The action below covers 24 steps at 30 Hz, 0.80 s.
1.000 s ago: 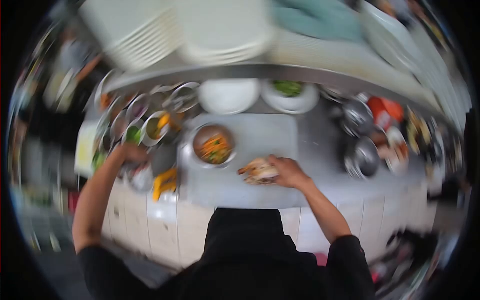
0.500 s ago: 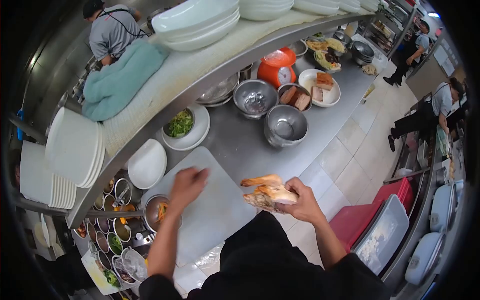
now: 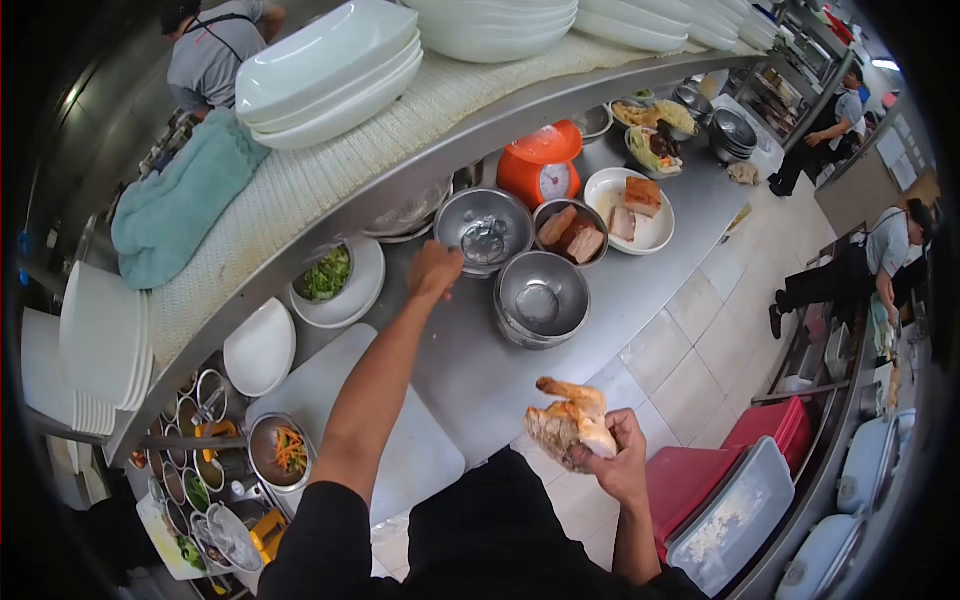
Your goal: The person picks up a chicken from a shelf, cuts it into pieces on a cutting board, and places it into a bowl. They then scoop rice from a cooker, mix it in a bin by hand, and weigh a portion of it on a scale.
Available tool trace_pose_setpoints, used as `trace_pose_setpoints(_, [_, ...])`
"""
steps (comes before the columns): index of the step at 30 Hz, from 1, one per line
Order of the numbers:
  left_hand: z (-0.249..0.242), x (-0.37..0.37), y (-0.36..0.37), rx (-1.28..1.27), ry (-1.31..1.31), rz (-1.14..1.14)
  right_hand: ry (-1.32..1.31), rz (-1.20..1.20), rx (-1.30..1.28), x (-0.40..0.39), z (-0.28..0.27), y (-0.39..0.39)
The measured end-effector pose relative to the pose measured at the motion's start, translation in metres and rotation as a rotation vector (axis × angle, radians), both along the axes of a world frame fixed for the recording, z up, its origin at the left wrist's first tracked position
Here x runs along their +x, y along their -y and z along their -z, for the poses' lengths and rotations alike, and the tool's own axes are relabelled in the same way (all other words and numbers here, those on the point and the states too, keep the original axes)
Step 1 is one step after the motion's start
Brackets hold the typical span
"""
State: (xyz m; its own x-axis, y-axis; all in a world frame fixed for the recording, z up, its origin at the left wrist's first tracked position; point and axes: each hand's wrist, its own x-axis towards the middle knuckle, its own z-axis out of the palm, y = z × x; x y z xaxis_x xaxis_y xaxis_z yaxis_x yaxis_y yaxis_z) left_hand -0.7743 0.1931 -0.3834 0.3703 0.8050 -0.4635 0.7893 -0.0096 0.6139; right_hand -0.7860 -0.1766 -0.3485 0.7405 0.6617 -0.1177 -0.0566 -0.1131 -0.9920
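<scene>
My right hand (image 3: 622, 455) grips a roasted piece of chicken (image 3: 574, 418), with browned skin and a leg end sticking up, held in the air in front of the counter. My left hand (image 3: 436, 271) is stretched over the counter at the left rim of a metal bowl (image 3: 484, 232). Its fingers are curled; whether they touch the rim, and what they hold, if anything, is hidden. Beside that bowl stands a nearer stack of metal bowls (image 3: 542, 300). A white cutting board (image 3: 400, 440) lies under my left forearm.
An orange scale (image 3: 540, 165), a bowl of meat chunks (image 3: 572, 232) and a plate of roast pork (image 3: 655, 235) stand farther back. At left are a bowl of greens (image 3: 325, 273) and a bowl of carrot strips (image 3: 281, 452). A shelf (image 3: 320, 160) overhangs the counter. Several co-workers stand around.
My left hand has moved from above the cutting board forward to the metal bowl. The chicken piece has turned in my right hand and come slightly lower. The camera view has shifted.
</scene>
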Motion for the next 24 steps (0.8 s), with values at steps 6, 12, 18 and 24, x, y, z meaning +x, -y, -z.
trace_pose_setpoints(6, [-0.004,0.007,-0.002,0.142,0.050,-0.017,0.006,0.061,0.023,0.027,-0.001,-0.008])
trace_pose_setpoints(12, [0.004,0.000,0.003,-0.022,0.069,0.033,0.022,0.140,0.125,0.051,-0.002,-0.027])
trace_pose_setpoints(18, [0.022,0.001,0.001,-0.292,0.627,-0.241,0.055,0.169,0.211,0.062,-0.010,-0.042])
trace_pose_setpoints(24, [0.018,0.000,0.012,-0.209,0.780,-0.277,0.154,0.187,0.264,0.076,-0.034,-0.073])
